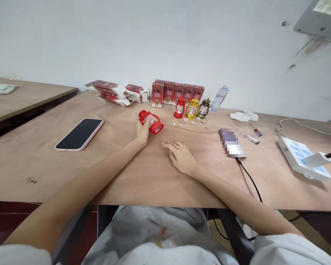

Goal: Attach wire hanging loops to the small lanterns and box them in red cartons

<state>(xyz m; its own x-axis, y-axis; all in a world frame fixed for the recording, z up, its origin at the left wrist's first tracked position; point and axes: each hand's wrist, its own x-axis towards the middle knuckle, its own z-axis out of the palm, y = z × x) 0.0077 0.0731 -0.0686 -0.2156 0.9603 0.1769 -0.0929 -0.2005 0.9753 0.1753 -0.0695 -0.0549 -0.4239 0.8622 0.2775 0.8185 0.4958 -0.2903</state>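
My left hand (143,129) is closed around a small red lantern (155,127) with a clear middle, tipped on its side so its round base faces right and toward me. To the right of it, my right hand (182,156) rests low over the table with fingers stretched out to the left. Thin reddish lines, perhaps fine wire, show by its fingertips; I cannot make out what they are. Beyond the hands stand a red lantern (179,108), a gold lantern (192,109) and a dark bronze lantern (204,108), with small pale bits scattered before them.
Red printed boxes (169,92) line the wall, with opened cartons (110,92) to their left. A phone (79,135) lies at left, another, cabled phone (233,143) at right. Farther right are a clear bottle (220,98), tissue (244,116), screwdriver (257,131) and power strip (300,156).
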